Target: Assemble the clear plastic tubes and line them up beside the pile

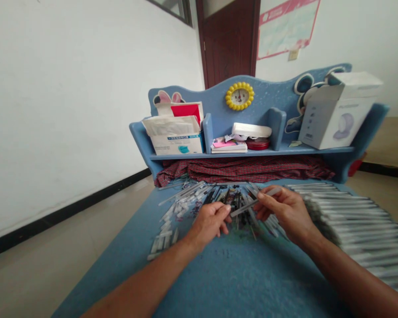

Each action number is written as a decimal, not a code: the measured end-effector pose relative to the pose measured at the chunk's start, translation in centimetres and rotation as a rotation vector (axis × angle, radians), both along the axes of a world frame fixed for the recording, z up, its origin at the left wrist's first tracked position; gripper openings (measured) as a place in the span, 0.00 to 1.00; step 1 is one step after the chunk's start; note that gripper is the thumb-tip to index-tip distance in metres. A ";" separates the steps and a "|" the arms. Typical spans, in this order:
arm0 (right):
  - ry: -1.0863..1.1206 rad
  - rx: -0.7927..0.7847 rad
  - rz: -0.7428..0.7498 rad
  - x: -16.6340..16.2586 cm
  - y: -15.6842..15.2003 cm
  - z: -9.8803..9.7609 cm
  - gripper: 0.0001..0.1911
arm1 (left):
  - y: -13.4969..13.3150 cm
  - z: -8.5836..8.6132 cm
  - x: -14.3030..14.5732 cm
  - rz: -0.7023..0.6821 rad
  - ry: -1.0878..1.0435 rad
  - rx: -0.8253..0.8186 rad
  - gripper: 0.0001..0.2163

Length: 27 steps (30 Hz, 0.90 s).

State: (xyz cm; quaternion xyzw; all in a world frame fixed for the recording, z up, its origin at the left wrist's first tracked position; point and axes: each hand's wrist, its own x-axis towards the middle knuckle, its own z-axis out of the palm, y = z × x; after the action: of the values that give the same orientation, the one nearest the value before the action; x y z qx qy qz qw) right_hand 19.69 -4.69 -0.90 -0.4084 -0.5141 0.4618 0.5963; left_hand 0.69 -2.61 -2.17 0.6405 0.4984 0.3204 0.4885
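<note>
My right hand [285,213] is closed around a slim, translucent tube that looks like a pen barrel [245,207]. The tube slants down to the left, its lower end close to my left fingertips. My left hand [211,218] is in a pinch, thumb against the curled fingers; whatever lies between them is too small or hidden to make out. Just beyond both hands spreads a pile of dark, thin pen parts [237,196]. Short, pale, translucent pieces [175,210] lie to the left of my left hand.
Long rows of whitish pen-like tubes [358,229] cover the table's right side. A blue shelf [252,154] at the back holds a mask box [179,143], a red round tin [258,144] and a white carton [334,117]. Checked cloth [245,170] lies under it.
</note>
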 end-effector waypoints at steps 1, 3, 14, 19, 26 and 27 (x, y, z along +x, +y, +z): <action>-0.028 0.018 -0.014 0.1 0.1 0.0 0.13 | 0.1 -0.1 0.0 0.016 0.064 0.079 0.14; -0.085 0.064 -0.045 0.4 0.2 0.1 0.13 | 0.1 -0.3 -0.1 0.031 0.183 0.220 0.13; -0.786 0.353 -0.391 1.0 -0.4 0.4 0.08 | -1.2 0.3 1.1 -0.342 0.855 0.768 0.11; -0.922 0.391 -0.413 0.7 -0.5 0.6 0.09 | -0.6 1.4 2.5 -0.454 1.113 0.822 0.12; -1.029 0.520 -0.448 0.7 0.2 -0.2 0.08 | 0.5 2.1 3.8 -0.455 1.088 0.754 0.10; -1.062 0.546 -0.460 0.8 0.4 -0.4 0.08 | 0.6 2.2 3.6 -0.440 1.031 0.742 0.09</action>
State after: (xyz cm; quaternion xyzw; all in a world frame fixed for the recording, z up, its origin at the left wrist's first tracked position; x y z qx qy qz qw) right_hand 20.45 -4.33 -1.27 -0.5149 -0.7380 -0.0908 0.4266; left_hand 4.34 -2.06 0.05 0.9237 0.3825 0.0167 -0.0107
